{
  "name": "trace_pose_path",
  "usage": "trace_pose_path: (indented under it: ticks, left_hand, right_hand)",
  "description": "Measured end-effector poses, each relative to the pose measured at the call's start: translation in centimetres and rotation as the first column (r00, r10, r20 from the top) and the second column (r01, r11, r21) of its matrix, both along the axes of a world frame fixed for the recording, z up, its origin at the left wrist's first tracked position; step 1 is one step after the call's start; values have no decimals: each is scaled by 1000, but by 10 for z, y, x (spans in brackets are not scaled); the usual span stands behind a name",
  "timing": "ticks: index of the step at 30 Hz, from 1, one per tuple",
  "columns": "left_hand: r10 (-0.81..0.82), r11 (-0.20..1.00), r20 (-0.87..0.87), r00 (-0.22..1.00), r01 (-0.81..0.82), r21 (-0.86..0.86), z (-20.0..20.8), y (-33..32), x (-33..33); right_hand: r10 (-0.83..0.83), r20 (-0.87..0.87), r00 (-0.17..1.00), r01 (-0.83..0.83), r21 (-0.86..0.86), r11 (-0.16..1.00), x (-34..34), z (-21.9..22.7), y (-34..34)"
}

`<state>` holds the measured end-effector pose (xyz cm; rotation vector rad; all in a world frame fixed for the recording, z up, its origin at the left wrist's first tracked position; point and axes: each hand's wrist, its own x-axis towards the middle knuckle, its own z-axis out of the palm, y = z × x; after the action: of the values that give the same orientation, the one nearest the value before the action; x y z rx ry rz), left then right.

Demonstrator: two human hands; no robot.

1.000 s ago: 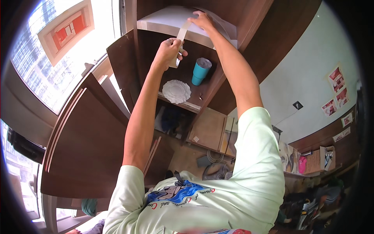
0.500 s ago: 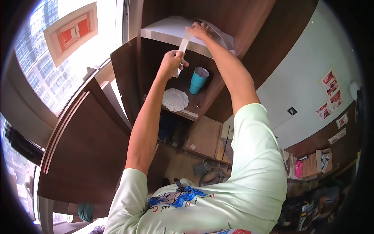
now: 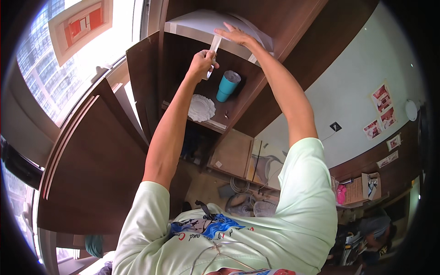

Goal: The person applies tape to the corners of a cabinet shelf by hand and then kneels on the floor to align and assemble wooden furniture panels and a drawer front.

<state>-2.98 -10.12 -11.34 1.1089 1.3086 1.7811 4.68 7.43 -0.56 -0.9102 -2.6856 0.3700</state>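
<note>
My left hand (image 3: 201,63) is closed around what looks like a roll of pale tape, mostly hidden by the fingers. From it a straight pale strip of tape (image 3: 215,43) runs up to the front edge of a shelf. My right hand (image 3: 234,35) is at that edge by the strip's upper end, fingers stretched out and apart. Whether a fingertip touches the strip, I cannot tell. A white sheet (image 3: 197,19) covers the shelf, with a pale band along its front edge. Below the hands, a teal tumbler (image 3: 228,86) stands on the lower shelf beside a crumpled white round thing (image 3: 201,108).
A brown cabinet door (image 3: 143,82) hangs at the left, near the bright window. Large brown panels (image 3: 91,169) lean below it. On the floor are a fan (image 3: 266,208) and coiled hose (image 3: 239,184). Another person (image 3: 382,229) is bent over at the lower right.
My right hand has lifted its fingers, now more stretched out, and shifted slightly along the edge. My left hand still grips the tape. The whole view has shifted a little.
</note>
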Motion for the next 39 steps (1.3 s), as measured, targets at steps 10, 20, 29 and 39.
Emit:
trace_pose_path:
  ticks: [10, 20, 29, 39]
  left_hand:
    - [-52, 995, 25, 998, 50, 90, -20, 20, -10]
    - [-75, 993, 78, 994, 68, 92, -28, 29, -11]
    - [-9, 980, 103, 995, -11, 196, -36, 51, -19]
    - [-219, 961, 118, 969, 193, 196, -47, 39, -16]
  right_hand:
    - [23, -16, 1000, -20, 131, 991, -2, -6, 1]
    - [112, -59, 992, -111, 23, 994, 7, -8, -10]
    - [109, -12, 994, -80, 598, 798, 14, -16, -80]
    - [171, -63, 983, -47, 818, 573, 20, -33, -73]
